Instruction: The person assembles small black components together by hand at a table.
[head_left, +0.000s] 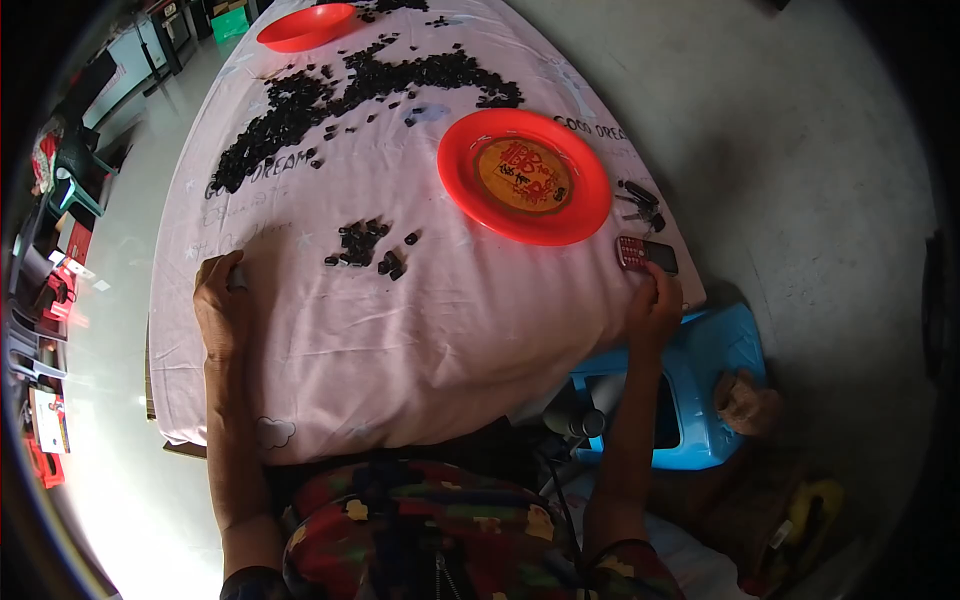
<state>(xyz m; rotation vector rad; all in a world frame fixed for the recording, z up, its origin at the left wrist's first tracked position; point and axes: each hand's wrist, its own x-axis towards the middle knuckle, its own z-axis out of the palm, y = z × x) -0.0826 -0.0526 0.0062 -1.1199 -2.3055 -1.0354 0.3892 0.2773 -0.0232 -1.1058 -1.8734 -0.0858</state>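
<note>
My left hand (220, 300) rests on the left side of the pink cloth with its fingers curled in. Something small and greyish shows at the fingers, too little of it to name. At the right edge, my right hand (655, 312) has its fingers bent together at the near side of a red and black keypad mobile phone (632, 252), which lies on the cloth. Between the hands sits a small group of short black cylindrical pieces (358, 243). Beyond them spreads a much larger scatter of the same black pieces (285, 108).
A round red plate (460, 185) with a printed yellow centre lies right of the middle. Keys (645, 208) are beside it. A red bowl (300, 30) stands at the far end. Below the table's right edge is a blue plastic stool (715, 350).
</note>
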